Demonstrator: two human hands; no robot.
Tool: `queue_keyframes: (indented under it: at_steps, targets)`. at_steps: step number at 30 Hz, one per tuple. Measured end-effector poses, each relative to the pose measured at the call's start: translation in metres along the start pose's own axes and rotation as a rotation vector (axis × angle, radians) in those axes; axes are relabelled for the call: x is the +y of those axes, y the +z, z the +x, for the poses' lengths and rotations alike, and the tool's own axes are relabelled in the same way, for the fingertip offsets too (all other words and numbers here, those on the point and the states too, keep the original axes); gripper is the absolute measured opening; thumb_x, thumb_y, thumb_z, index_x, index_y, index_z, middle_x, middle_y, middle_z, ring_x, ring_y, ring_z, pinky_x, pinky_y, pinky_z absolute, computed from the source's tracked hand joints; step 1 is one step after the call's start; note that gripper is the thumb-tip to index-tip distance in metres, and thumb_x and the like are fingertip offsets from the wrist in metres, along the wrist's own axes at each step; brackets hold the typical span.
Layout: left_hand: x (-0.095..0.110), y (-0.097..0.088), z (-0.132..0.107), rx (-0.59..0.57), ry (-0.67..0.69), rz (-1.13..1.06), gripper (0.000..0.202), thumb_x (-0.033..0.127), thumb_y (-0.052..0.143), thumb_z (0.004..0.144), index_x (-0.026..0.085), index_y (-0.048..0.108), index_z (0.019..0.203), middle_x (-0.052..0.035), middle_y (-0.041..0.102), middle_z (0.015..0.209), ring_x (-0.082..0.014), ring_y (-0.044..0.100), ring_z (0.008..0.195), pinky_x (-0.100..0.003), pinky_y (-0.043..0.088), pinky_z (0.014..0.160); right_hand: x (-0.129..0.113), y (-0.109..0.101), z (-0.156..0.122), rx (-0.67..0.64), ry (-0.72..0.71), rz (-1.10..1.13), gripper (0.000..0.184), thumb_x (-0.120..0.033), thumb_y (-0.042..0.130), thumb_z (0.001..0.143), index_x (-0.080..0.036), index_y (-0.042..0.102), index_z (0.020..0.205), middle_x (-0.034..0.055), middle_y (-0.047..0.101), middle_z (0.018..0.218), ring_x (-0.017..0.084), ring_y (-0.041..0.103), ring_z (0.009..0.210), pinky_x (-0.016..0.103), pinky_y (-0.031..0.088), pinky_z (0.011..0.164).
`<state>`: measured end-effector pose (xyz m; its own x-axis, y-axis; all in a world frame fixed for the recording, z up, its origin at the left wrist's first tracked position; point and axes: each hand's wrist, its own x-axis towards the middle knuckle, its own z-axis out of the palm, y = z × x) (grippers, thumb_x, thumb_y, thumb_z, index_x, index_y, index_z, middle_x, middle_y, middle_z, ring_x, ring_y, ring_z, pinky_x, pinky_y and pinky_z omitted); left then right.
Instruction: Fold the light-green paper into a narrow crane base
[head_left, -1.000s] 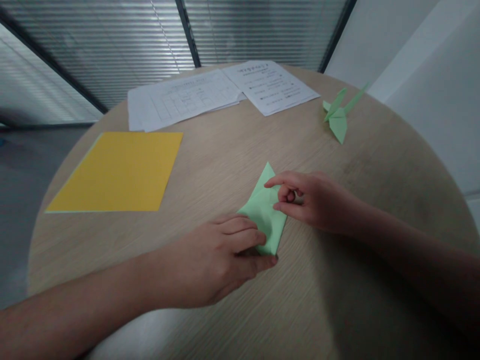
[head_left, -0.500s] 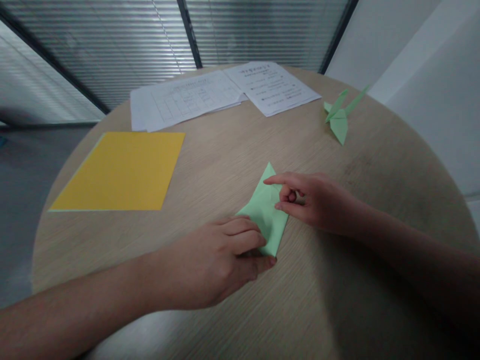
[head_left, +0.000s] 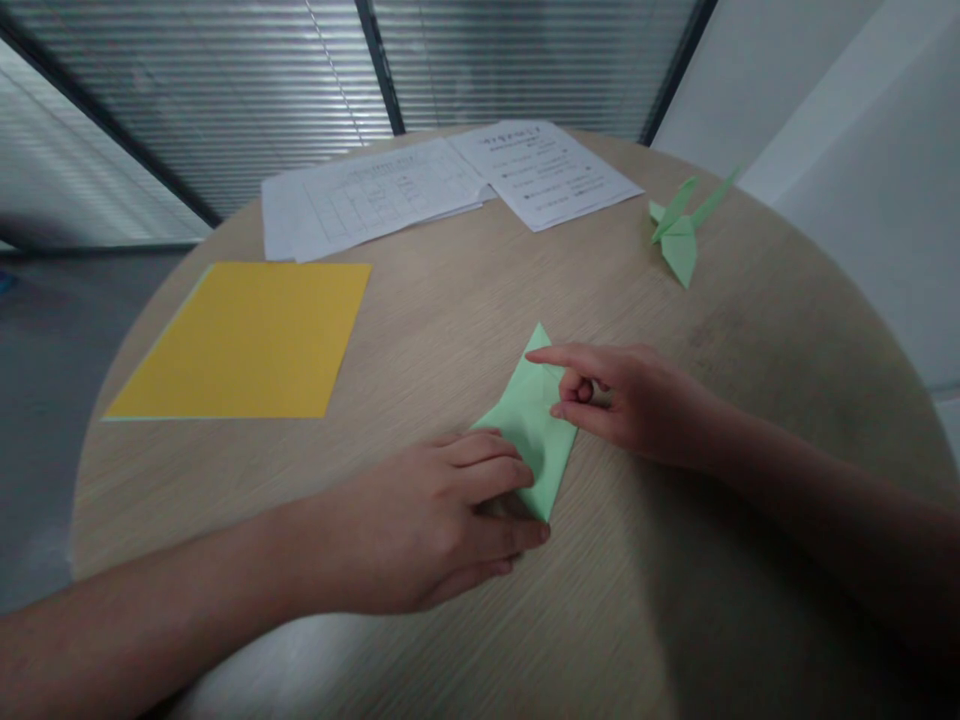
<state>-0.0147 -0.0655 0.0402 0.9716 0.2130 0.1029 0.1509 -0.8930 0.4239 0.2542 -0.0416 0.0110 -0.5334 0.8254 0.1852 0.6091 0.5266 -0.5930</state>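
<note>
A light green folded paper (head_left: 536, 420) lies on the table in front of me, its pointed end facing away. My left hand (head_left: 450, 520) rests over its lower left part with the fingers apart. One fingertip touches the near corner of the paper, and the palm hides the left portion. On the right edge is my right hand (head_left: 619, 400), its index finger stretched over the upper part and its thumb on the side. The other right fingers are curled. Neither hand is closed round the paper.
A stack of yellow paper (head_left: 247, 340), with a green sheet edge beneath, lies at the left. Printed white sheets (head_left: 375, 200) are at the far side of the round wooden table (head_left: 435, 310). A green origami crane (head_left: 680, 245) stands at the far right.
The fingers of my left hand have spread a little at the near corner, with the thumb drawn slightly back. My right index fingertip has shifted slightly away from me.
</note>
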Motion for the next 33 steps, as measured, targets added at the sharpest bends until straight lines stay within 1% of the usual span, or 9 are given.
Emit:
queue_keyframes:
  at_steps: [3,5,8,10,13,16,23,33]
  targets:
    - [-0.0013,-0.0009,-0.0002,0.012,0.027,-0.015,0.024,0.027,0.057,0.103,0.022,0.075,0.117,-0.0108,0.068,0.118,-0.0278,0.062,0.114,-0.045,0.051,0.109,0.0001,-0.0004,0.0003,-0.005,-0.019,-0.011,0.052,-0.014,0.067,0.089,-0.019,0.061,0.141,-0.0028,0.069,0.077,0.013,0.060,0.066,0.025,0.046,0.067]
    - [-0.0020,-0.0003,0.0003,0.037,0.037,-0.017,0.024,0.024,0.055,0.102,0.019,0.074,0.117,-0.0115,0.069,0.122,-0.0280,0.063,0.114,-0.045,0.050,0.109,-0.0002,-0.0011,0.0005,-0.010,-0.026,-0.009,0.052,-0.014,0.066,0.090,-0.018,0.061,0.141,-0.0024,0.070,0.077,0.013,0.060,0.065,0.025,0.046,0.067]
    - [-0.0026,0.0023,0.0014,0.073,0.030,0.018,0.032,0.021,0.051,0.103,0.013,0.067,0.130,-0.0121,0.068,0.134,-0.0280,0.063,0.118,-0.044,0.048,0.111,-0.0010,-0.0021,0.0008,-0.019,-0.019,-0.005,0.052,-0.014,0.066,0.090,-0.017,0.061,0.142,-0.0019,0.070,0.078,0.013,0.060,0.066,0.024,0.047,0.068]
    - [-0.0029,0.0044,0.0017,0.062,0.032,0.049,0.036,0.021,0.048,0.105,0.012,0.063,0.136,-0.0111,0.067,0.140,-0.0278,0.062,0.120,-0.044,0.047,0.112,-0.0012,-0.0022,0.0009,-0.022,-0.013,-0.003,0.054,-0.014,0.066,0.090,-0.017,0.060,0.143,-0.0021,0.070,0.078,0.013,0.061,0.066,0.024,0.047,0.067]
    - [-0.0036,0.0064,0.0014,0.014,0.043,0.075,0.037,0.021,0.045,0.106,0.013,0.064,0.137,-0.0090,0.067,0.142,-0.0277,0.062,0.122,-0.044,0.045,0.112,-0.0013,-0.0016,0.0011,-0.021,-0.007,0.005,0.057,-0.013,0.067,0.089,-0.017,0.059,0.146,-0.0031,0.070,0.076,0.013,0.060,0.065,0.025,0.046,0.066]
    - [-0.0039,0.0067,0.0008,-0.006,0.043,0.090,0.037,0.023,0.044,0.107,0.016,0.065,0.137,-0.0077,0.067,0.143,-0.0274,0.062,0.122,-0.043,0.044,0.112,-0.0015,-0.0011,0.0013,-0.015,0.003,0.028,0.060,-0.012,0.068,0.089,-0.017,0.058,0.147,-0.0036,0.069,0.076,0.012,0.060,0.064,0.025,0.046,0.066]
    - [-0.0022,0.0053,0.0009,0.006,0.026,0.078,0.035,0.024,0.050,0.106,0.019,0.066,0.136,-0.0066,0.068,0.142,-0.0266,0.063,0.119,-0.042,0.045,0.110,0.0003,0.0011,0.0020,0.005,0.088,0.110,0.065,-0.013,0.072,0.086,-0.016,0.055,0.149,-0.0047,0.068,0.073,0.012,0.059,0.062,0.025,0.045,0.063]
    - [-0.0017,0.0073,0.0003,0.002,0.009,0.094,0.036,0.023,0.046,0.107,0.018,0.067,0.135,-0.0055,0.069,0.140,-0.0270,0.063,0.116,-0.044,0.045,0.109,-0.0005,0.0043,0.0030,0.003,0.129,0.131,0.067,-0.011,0.073,0.085,-0.017,0.055,0.149,-0.0061,0.068,0.072,0.012,0.059,0.060,0.026,0.045,0.062]
